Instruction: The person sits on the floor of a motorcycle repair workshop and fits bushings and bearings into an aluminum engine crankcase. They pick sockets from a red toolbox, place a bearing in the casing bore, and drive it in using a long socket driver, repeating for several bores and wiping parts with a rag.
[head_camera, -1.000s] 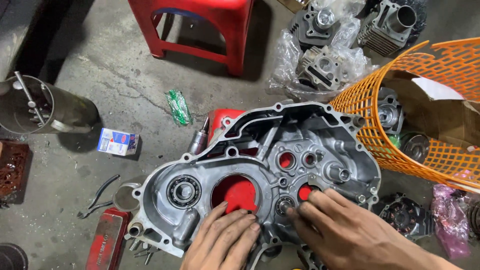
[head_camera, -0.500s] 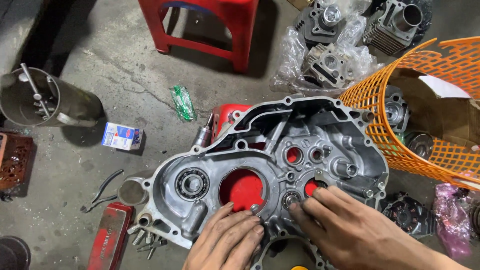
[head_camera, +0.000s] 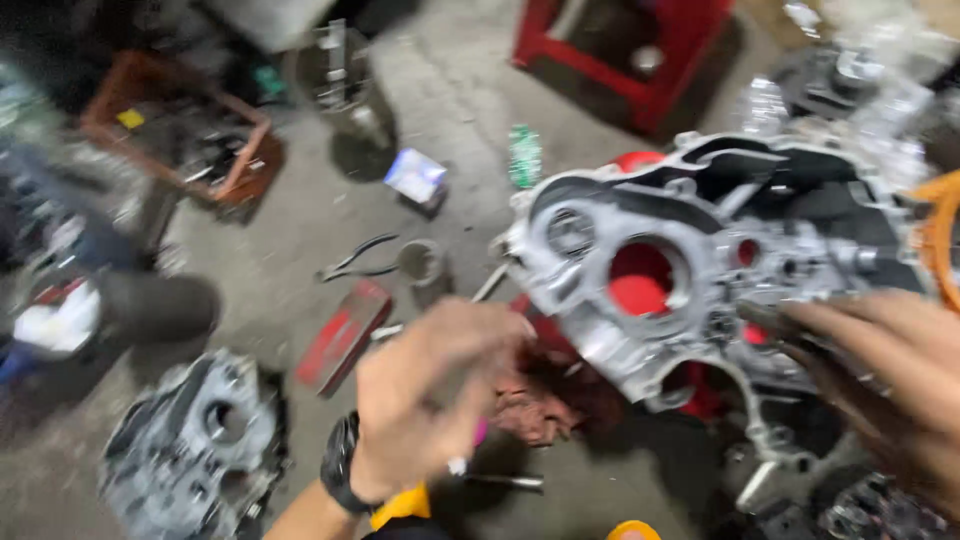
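Notably, the view is blurred by motion, so fine detail is limited. At far left on the concrete floor (head_camera: 300, 250) lies a second grey engine case (head_camera: 195, 450), with an open brown crate of parts (head_camera: 185, 140) above it. Moving right, a pair of pliers (head_camera: 355, 258), a flat red box (head_camera: 343, 335) and a small white-and-blue carton (head_camera: 417, 177) lie scattered. The left hand (head_camera: 430, 400), a dark watch (head_camera: 340, 465) at the wrist, hangs in the air with its fingers (head_camera: 505, 335) loosely curled; it holds nothing that can be made out, and it sits just beside a crumpled reddish rag (head_camera: 540, 405). Right of centre, the grey cast crankcase half (head_camera: 700, 270) rests tilted on a red support, its bearing bores open. The right hand (head_camera: 890, 390) lies on its lower right edge, fingers (head_camera: 800, 325) spread flat along the casting; whether they grip it cannot be told. Judged by appearance, the casting is rigid, fairly heavy and probably oily. Take hold at the thick outer rim or bolt bosses, one hand to each side. Avoid the machined mating face and thin internal ribs. An orange mesh basket (head_camera: 940, 220) borders the far right.
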